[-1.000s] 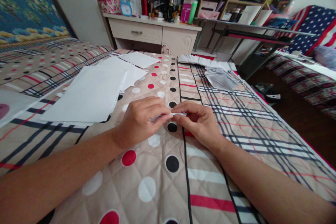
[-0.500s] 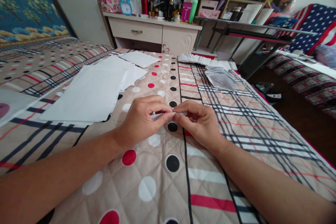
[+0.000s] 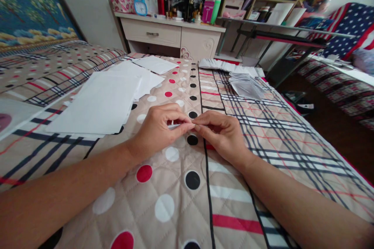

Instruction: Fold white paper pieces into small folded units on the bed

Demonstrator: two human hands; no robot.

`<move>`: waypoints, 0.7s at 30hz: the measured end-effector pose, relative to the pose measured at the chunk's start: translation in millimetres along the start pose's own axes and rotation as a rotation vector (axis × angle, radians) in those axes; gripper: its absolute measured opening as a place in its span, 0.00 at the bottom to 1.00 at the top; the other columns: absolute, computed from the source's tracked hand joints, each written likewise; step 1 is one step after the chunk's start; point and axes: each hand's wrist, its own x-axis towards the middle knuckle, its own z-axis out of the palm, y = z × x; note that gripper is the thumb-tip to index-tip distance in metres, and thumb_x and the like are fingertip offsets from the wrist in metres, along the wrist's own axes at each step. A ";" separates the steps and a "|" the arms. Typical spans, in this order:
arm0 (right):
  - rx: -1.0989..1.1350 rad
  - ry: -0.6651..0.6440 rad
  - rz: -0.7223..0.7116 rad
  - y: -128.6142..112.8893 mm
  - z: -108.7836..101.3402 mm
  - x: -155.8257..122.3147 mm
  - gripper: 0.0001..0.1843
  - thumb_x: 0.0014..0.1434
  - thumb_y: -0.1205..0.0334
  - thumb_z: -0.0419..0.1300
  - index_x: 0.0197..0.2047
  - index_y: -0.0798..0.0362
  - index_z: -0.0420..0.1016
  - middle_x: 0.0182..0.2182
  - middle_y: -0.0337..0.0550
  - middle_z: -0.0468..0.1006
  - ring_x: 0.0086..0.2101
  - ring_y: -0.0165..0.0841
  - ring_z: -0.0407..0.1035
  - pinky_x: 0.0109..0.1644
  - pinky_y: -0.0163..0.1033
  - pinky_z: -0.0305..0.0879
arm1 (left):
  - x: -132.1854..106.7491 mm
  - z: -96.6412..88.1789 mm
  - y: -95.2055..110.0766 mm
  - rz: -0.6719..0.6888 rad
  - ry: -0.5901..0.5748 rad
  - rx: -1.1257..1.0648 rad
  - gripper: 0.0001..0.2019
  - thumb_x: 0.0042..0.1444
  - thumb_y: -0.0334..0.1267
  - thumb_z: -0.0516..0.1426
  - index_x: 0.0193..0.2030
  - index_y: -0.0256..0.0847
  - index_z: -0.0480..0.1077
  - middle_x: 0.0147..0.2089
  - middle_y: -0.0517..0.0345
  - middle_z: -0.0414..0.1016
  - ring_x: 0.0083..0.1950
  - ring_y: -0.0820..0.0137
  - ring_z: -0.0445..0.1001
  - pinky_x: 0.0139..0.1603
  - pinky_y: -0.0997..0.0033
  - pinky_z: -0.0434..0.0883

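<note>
My left hand (image 3: 156,130) and my right hand (image 3: 223,134) meet fingertip to fingertip low over the quilted bedspread (image 3: 187,186). Both pinch a small thin white piece (image 3: 174,126), seen edge-on, of which only a sliver shows between the left fingers. What the piece is cannot be made out. A stack of white sheets (image 3: 102,101) lies to the left of my left hand. A pile of small clear packets (image 3: 247,87) lies farther off to the right.
More white sheets (image 3: 154,64) and a row of white folded items (image 3: 228,68) lie at the far end of the bedspread. A dresser (image 3: 172,37) with bottles and a blue clock (image 3: 140,7) stands behind. The bed's right edge drops to a dark floor (image 3: 330,124).
The fingertips of both hands have closed in on each other, so the white piece shows less than before. The hands have shifted slightly up in the picture.
</note>
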 end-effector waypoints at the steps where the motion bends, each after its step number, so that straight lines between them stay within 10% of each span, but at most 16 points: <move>1: -0.006 -0.003 -0.009 -0.3 -0.2 0.1 0.06 0.56 0.70 0.63 0.34 0.54 0.82 0.31 0.45 0.81 0.33 0.33 0.74 0.37 0.38 0.70 | 0.3 0.5 -0.5 -0.035 0.002 -0.016 0.03 0.52 0.32 0.64 0.28 0.37 0.77 0.27 0.59 0.74 0.28 0.76 0.69 0.28 0.76 0.64; 9: -0.045 -0.003 -0.040 -1.7 0.4 -0.3 0.05 0.56 0.68 0.64 0.34 0.53 0.82 0.31 0.45 0.80 0.33 0.33 0.74 0.37 0.38 0.70 | 0.1 2.4 1.3 -0.106 0.005 -0.092 0.04 0.50 0.29 0.64 0.26 0.37 0.77 0.25 0.60 0.73 0.26 0.77 0.68 0.25 0.78 0.63; 16: 0.237 -0.018 0.359 -1.9 -0.5 2.8 0.09 0.51 0.57 0.69 0.30 0.54 0.80 0.25 0.40 0.78 0.25 0.29 0.70 0.29 0.35 0.66 | -0.1 -1.1 3.0 -0.052 0.058 -0.078 0.05 0.52 0.31 0.63 0.26 0.37 0.77 0.25 0.60 0.73 0.26 0.77 0.68 0.26 0.78 0.64; 21: 0.215 0.021 0.300 -0.6 -5.5 4.8 0.09 0.48 0.59 0.71 0.24 0.54 0.79 0.24 0.39 0.75 0.27 0.28 0.66 0.31 0.35 0.63 | 2.8 1.2 0.1 -0.206 0.002 -0.191 0.06 0.50 0.34 0.65 0.25 0.36 0.76 0.25 0.59 0.75 0.25 0.76 0.71 0.25 0.79 0.66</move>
